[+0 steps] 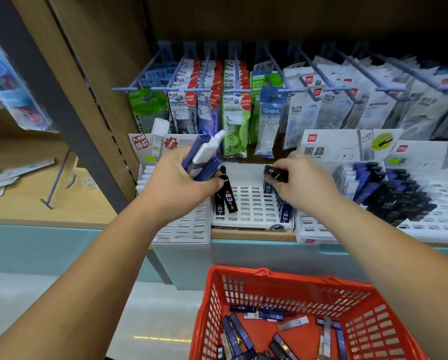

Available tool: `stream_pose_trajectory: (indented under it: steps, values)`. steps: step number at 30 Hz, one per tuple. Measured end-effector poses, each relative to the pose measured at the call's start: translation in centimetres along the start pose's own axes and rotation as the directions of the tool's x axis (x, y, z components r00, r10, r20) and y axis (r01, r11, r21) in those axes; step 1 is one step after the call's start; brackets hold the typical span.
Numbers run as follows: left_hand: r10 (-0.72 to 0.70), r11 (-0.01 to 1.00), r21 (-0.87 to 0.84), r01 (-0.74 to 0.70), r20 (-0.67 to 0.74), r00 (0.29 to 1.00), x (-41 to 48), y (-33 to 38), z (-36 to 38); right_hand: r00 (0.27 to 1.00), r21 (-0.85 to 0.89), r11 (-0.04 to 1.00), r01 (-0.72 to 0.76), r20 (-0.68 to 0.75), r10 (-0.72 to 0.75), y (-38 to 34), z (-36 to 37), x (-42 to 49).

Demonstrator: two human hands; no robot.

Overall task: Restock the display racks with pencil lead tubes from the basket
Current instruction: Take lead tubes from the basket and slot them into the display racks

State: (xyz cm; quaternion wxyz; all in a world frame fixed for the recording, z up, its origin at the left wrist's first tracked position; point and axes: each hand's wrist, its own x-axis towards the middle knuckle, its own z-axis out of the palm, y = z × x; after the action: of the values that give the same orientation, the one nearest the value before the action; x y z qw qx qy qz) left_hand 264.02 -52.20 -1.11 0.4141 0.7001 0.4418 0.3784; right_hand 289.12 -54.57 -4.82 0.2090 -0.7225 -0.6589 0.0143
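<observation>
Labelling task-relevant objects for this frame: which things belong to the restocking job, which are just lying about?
Job: left hand holding a bundle of tubes; right hand pinching a black tube; white rack below them; red basket with loose tubes.
Bystanders: hanging correction-tape packs; Campus pack; packets on the side shelf.

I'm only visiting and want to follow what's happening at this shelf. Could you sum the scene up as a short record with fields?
Middle rack: mostly bare, with a row of tubes along its right side
Right hand: pinches one black tube above that rack
Left hand: grips a bundle of tubes, blue, white and black
Right rack: holds blue and black tubes
Basket: red, below the shelf, loose tubes inside
</observation>
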Motion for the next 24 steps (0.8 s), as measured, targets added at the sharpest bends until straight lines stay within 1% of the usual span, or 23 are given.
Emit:
stream_pose_trajectory:
  steps: [2,3,4,5,6,7,8,12,16,19,22,24]
  values:
    - [0.015,0.998,0.063,-0.017,0.034,0.999,-0.5,-0.5,-0.3,0.998,0.013,1.0,0.025,-0.051,-0.025,-0.5,-0.3,-0.5]
    - [0.012,0.995,0.097,-0.016,0.041,0.999,-0.6,-1.0,-0.3,0.997,0.057,0.998,0.025,-0.072,-0.021,-0.8,-0.5,-0.8]
    - [0.003,0.991,0.13,-0.009,0.05,0.999,-0.6,-1.6,-0.3,0.998,0.15,0.989,0.008,-0.064,0.002,-1.3,-0.6,-1.0]
    - [-0.009,0.986,0.166,-0.001,0.058,0.998,-0.7,-2.1,-0.3,0.999,0.283,0.959,-0.03,-0.023,0.039,-1.9,-0.7,-1.3]
    - [-0.013,0.981,0.193,0.001,0.064,0.998,-0.7,-2.5,-0.3,0.997,0.421,0.904,-0.08,0.036,0.071,-2.4,-0.7,-1.6]
    - [-0.011,0.979,0.202,-0.002,0.06,0.998,-0.8,-2.9,-0.3,0.992,0.518,0.847,-0.125,0.093,0.09,-2.9,-0.7,-2.0]
    - [-0.005,0.98,0.199,-0.004,0.049,0.999,-0.7,-3.1,-0.2,0.987,0.556,0.817,-0.152,0.134,0.093,-3.3,-0.6,-2.5]
    - [0.021,0.98,0.197,-0.024,0.015,1.0,-0.8,-3.1,-0.3,0.972,0.478,0.856,-0.196,0.213,0.103,-3.7,-0.6,-4.0]
    - [0.041,0.986,0.164,-0.045,0.022,0.999,-0.6,-3.3,-0.4,0.941,0.578,0.75,-0.32,0.287,0.18,-3.7,-0.9,-5.0]
    - [0.052,0.979,0.198,-0.058,0.036,0.998,-0.4,-3.4,-0.2,0.912,0.644,0.65,-0.403,0.343,0.225,-3.5,-1.0,-5.3]
    - [0.048,0.983,0.172,-0.058,0.061,0.997,-0.3,-3.3,-0.3,0.897,0.701,0.562,-0.44,0.369,0.242,-3.5,-1.0,-5.3]
    - [0.041,0.979,0.194,-0.061,0.106,0.994,-0.3,-3.3,-0.2,0.901,0.714,0.55,-0.433,0.358,0.244,-3.6,-0.9,-5.3]
